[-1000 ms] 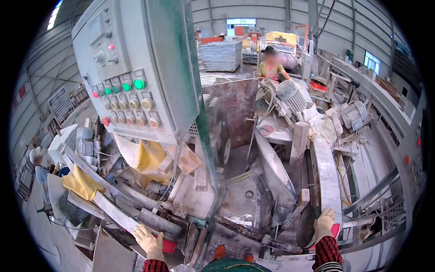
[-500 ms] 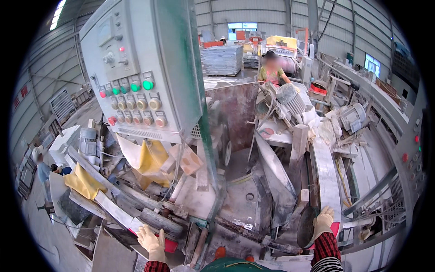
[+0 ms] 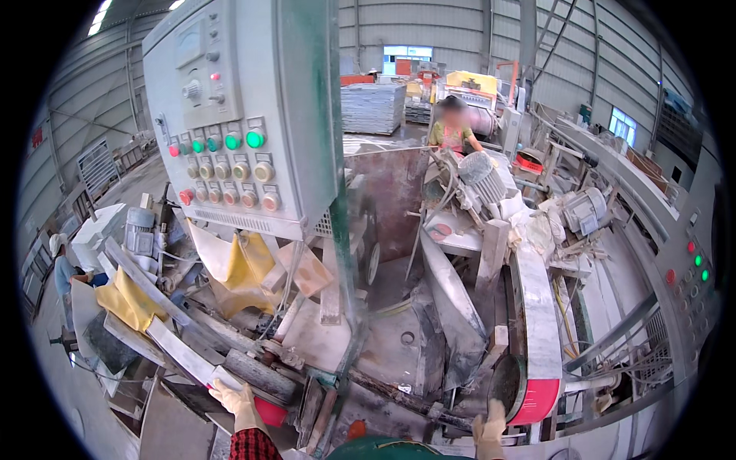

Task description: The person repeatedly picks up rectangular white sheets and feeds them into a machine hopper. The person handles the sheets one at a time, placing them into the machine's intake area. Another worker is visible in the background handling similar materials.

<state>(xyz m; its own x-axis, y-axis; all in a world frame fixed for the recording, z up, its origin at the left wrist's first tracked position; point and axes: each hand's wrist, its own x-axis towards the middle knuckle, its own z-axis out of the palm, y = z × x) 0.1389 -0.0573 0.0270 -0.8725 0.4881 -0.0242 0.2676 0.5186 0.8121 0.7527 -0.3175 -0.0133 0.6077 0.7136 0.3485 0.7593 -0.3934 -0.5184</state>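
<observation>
My left hand, in a cream glove, lies with fingers stretched at the near end of a long pale stone strip. That strip rests on the left conveyor, whose red belt shows beside the glove. My right hand, gloved too and a little blurred, is raised near the bottom edge with its fingers up and nothing visible in it. It is just left of the right conveyor's red belt end, apart from the pale strip lying along that belt.
A grey control cabinet with lit buttons hangs ahead on the left. A second panel stands at the far right. Motors, boards and a metal trough fill the middle. One person works ahead, another at far left.
My right hand has left the near end of the right strip and moved left and down, uncovering the red belt. My left hand stays on its strip; the view has shifted slightly.
</observation>
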